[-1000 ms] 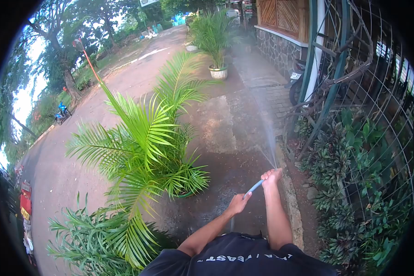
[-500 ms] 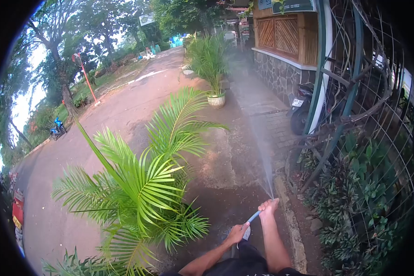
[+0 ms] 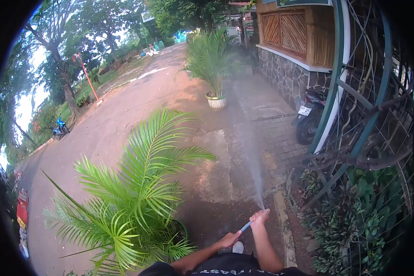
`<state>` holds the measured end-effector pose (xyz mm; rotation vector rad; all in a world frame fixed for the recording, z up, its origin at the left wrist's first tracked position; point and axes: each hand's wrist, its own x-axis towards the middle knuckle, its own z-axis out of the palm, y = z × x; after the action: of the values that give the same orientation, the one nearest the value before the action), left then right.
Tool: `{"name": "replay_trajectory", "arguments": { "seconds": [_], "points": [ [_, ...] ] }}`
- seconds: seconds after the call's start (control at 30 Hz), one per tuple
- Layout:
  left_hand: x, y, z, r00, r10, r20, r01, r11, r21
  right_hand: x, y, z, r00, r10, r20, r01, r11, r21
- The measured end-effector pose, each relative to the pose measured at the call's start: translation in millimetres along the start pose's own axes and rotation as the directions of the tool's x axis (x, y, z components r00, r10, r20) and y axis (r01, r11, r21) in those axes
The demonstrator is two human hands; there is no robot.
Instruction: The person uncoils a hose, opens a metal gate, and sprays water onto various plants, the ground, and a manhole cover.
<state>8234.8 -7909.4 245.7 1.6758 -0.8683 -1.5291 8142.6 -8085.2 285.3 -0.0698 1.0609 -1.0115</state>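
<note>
A light blue hose [image 3: 245,227] runs between my two hands. My right hand [image 3: 259,217] is closed round its front end, where water sprays out. Farther back on the hose, my left hand [image 3: 229,239] grips it. The water spray [image 3: 254,170] fans forward and slightly left over the paving, thinning to mist near the far potted palm [image 3: 213,64]. That palm stands in a white ribbed pot [image 3: 216,101]. To the left of my hands, a nearer palm [image 3: 142,184] spreads its fronds; its pot is mostly hidden.
A metal lattice frame [image 3: 338,96] and shrubs [image 3: 345,221] line the right side, by a concrete kerb [image 3: 286,230]. Behind the frame stands a motorcycle [image 3: 310,117] beside a stone-walled building [image 3: 280,69]. A road [image 3: 92,170] runs along the left, with a blue motorcycle [image 3: 60,129].
I have come forward: the near palm sits lower in view, and the building and motorcycle look larger. My hands still hold the hose, slightly lower and farther left in view.
</note>
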Motion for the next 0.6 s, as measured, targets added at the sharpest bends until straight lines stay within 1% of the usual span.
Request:
{"name": "replay_trajectory", "arguments": {
  "seconds": [0.07,0.1,0.17,0.2,0.27,0.33,0.4,0.43,0.47,0.5,0.53,0.6],
  "points": [
    [8,2,-8,0.972,-0.093,0.215,0.125,0.982,-0.139,12,6,3,0.995,0.047,-0.092,-0.047,0.999,-0.005],
    [11,-1,-9,0.97,-0.107,0.217,0.14,0.98,-0.144,15,7,2,0.993,0.056,-0.104,-0.058,0.998,-0.009],
    [23,-1,-12,0.946,-0.049,0.322,0.12,0.971,-0.205,19,4,10,0.997,0.054,-0.049,-0.057,0.997,-0.059],
    [28,0,-15,0.93,-0.018,0.367,0.104,0.97,-0.217,16,3,14,0.997,0.056,-0.059,-0.059,0.996,-0.06],
    [35,7,-18,0.921,0.001,0.389,0.096,0.968,-0.231,12,2,23,0.998,-0.037,0.057,0.041,0.997,-0.063],
    [35,17,-21,0.916,0.031,0.399,0.075,0.966,-0.246,15,1,23,0.997,-0.048,0.06,0.051,0.998,-0.044],
    [36,19,-28,0.912,0.028,0.41,0.028,0.991,-0.131,16,3,23,0.996,-0.056,0.067,0.058,0.998,-0.02],
    [42,15,-32,0.913,0.032,0.406,0.022,0.991,-0.129,14,3,26,0.999,-0.038,0.021,0.039,0.998,-0.042],
    [48,10,-33,0.918,0.012,0.396,0.042,0.991,-0.128,14,5,30,0.999,-0.02,-0.026,0.018,0.998,-0.062],
    [48,8,-34,0.922,-0.014,0.388,0.07,0.989,-0.131,17,11,32,1.0,-0.017,-0.027,0.015,0.998,-0.064],
    [48,6,-36,0.916,0.001,0.401,0.078,0.98,-0.18,20,16,32,0.999,-0.031,-0.023,0.029,0.996,-0.08],
    [46,7,-42,0.917,0.0,0.4,0.09,0.974,-0.206,21,25,34,0.999,-0.049,-0.018,0.047,0.993,-0.106]
  ]
}}
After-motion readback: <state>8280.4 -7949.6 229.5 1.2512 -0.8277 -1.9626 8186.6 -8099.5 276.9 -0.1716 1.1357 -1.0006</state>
